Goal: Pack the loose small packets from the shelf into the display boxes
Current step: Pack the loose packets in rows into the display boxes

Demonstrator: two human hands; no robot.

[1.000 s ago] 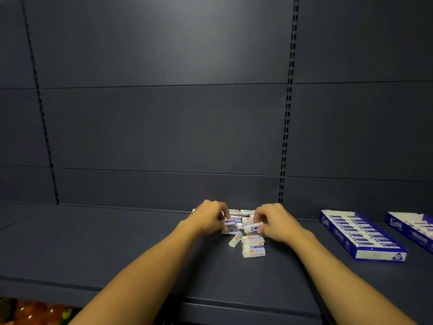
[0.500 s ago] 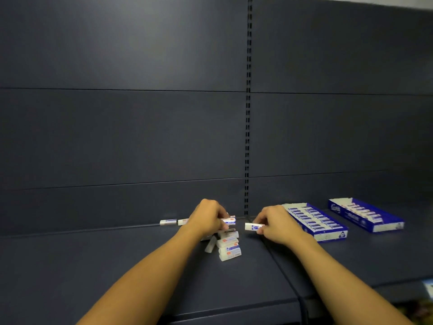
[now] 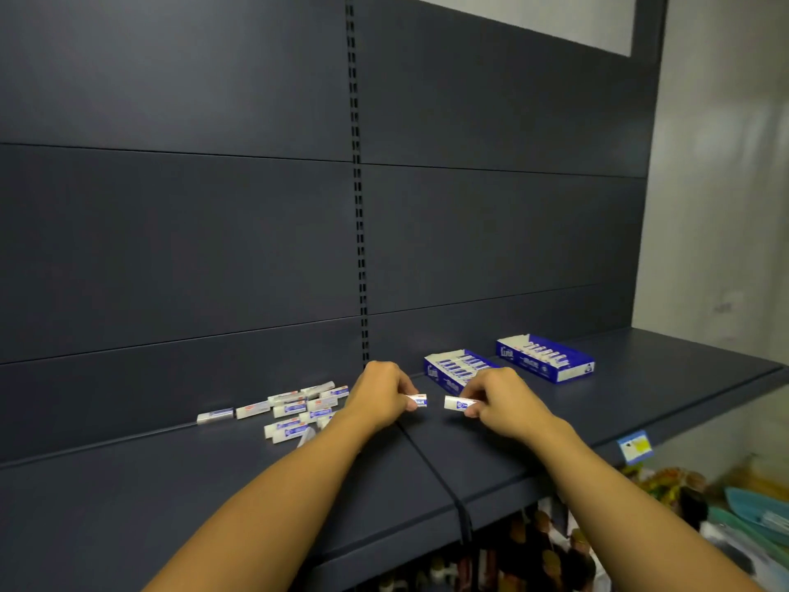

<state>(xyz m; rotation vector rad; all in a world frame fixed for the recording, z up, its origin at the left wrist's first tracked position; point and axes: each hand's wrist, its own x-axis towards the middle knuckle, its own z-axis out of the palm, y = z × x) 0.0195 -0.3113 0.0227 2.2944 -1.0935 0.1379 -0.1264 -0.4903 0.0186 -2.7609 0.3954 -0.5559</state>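
- Hands mid-frame, just apart: left hand (image 3: 381,397) pinching a packet (image 3: 418,400), right hand (image 3: 501,402) pinching another packet (image 3: 457,403).
- Loose packets (image 3: 294,410) heaped at centre-left on the shelf (image 3: 128,497).
- Display boxes (image 3: 544,358) right of centre.

Your single head-worn wide-angle view looks forward and slightly down across the dark shelf (image 3: 179,497), facing its slotted back panel (image 3: 213,232) at close range. The view is rolled, so the shelf edge rises toward the right. Your forearms enter from the near bottom edge. A grey wall (image 3: 721,207) bounds the far right. No second view overlaps.
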